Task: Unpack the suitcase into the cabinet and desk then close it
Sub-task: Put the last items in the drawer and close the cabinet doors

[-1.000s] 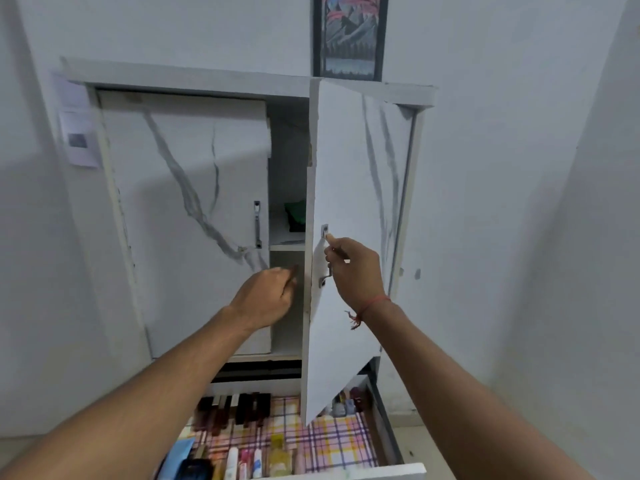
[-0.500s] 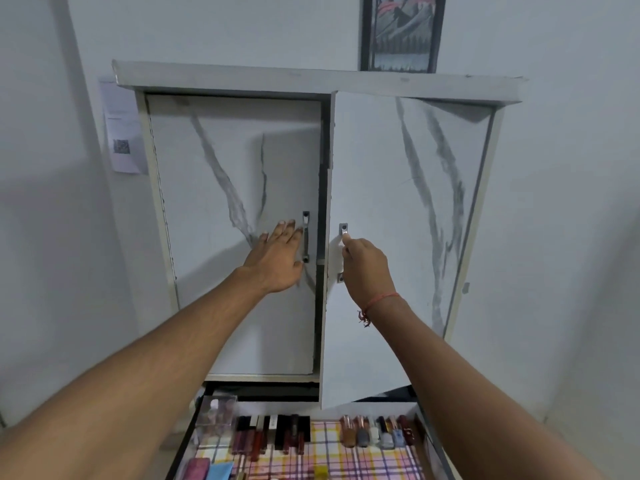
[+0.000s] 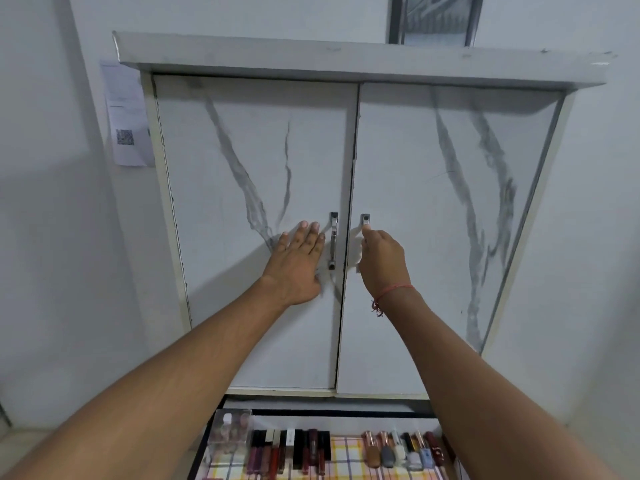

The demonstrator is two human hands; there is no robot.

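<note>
A white marble-patterned cabinet fills the view, its left door (image 3: 249,202) and right door (image 3: 443,220) both shut and flush. My left hand (image 3: 298,261) lies flat against the left door, fingers spread, just left of its metal handle (image 3: 333,240). My right hand (image 3: 381,258) is closed around the right door's handle (image 3: 365,220), with only the handle's top showing above the fingers. The suitcase is out of view.
Below the cabinet an open drawer (image 3: 204,452) holds lipsticks, nail polish bottles (image 3: 398,452) and a clear box (image 3: 230,434) on a checked liner. A paper with a QR code (image 3: 126,116) hangs on the wall at the left. A framed picture (image 3: 436,19) hangs above.
The right door has swung from half open to fully shut, pushed by my right hand. My left hand moved from the cabinet's opening onto the left door and flattened.
</note>
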